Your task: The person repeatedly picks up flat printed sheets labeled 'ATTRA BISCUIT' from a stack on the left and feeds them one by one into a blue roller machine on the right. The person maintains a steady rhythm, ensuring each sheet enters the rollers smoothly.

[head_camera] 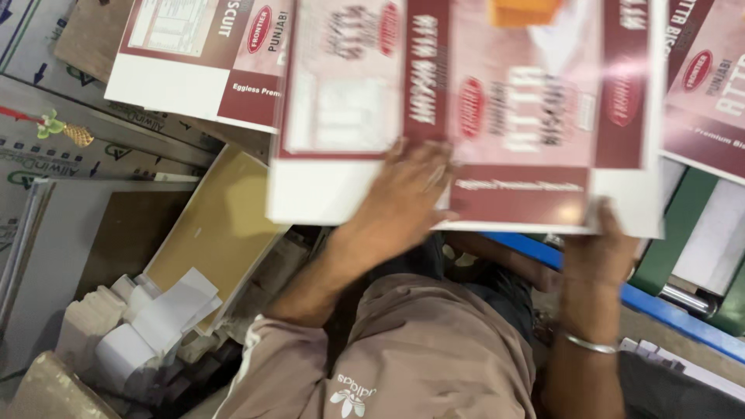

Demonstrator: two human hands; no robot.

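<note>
Your left hand [403, 198] lies flat and spread on the printed face of a large flattened carton sheet [535, 116], palm down with the fingers fanned toward its middle, pressing rather than gripping. Your right hand [599, 248] comes up from below at the sheet's near right edge; its fingers are tucked behind the card where you cannot see them, so it seems to pinch or prop that edge, though how tightly it is closed cannot be told. A thin metal bangle [590, 343] circles that wrist.

That sheet is maroon, pink and white, an unfolded box blank, held out in front of you above your lap and tilted slightly. One palm on top and one hand under the edge looks like a way to keep the floppy card steady and flat.

More blanks of the same print lie around it: one at upper left [194, 46] and another at the far right [710, 77], overlapping like a loose pile. Lower left, a tan board [217, 225] leans among folded white paper scraps [167, 310]. A blue rail [667, 310] runs diagonally at lower right. Your beige sleeve [419, 349] fills the bottom centre.
</note>
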